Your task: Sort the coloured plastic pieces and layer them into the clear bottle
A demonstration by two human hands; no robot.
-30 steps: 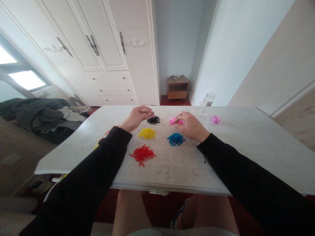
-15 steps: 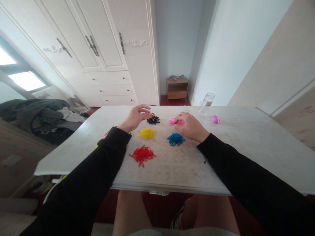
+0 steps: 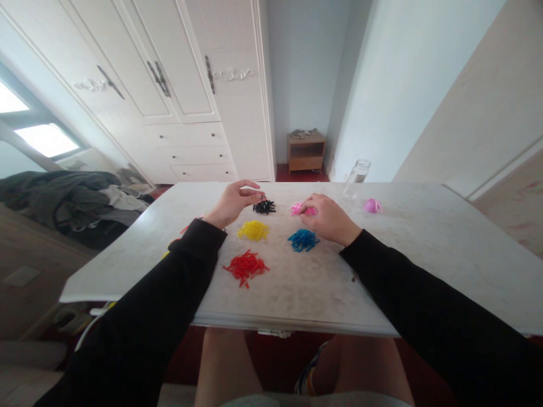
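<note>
Left hand (image 3: 232,204) is at the black pile (image 3: 265,208), thumb and forefinger drawn close together; whether a piece is pinched cannot be told. Right hand (image 3: 331,219) has its fingertips lowered at the pink pile (image 3: 297,209); its grip is hidden. On the white surface (image 3: 307,297), the yellow pile (image 3: 253,230) lies between the black pile and the red pile (image 3: 246,267). The blue pile (image 3: 303,240) lies nearer the wearer than the pink.
</note>
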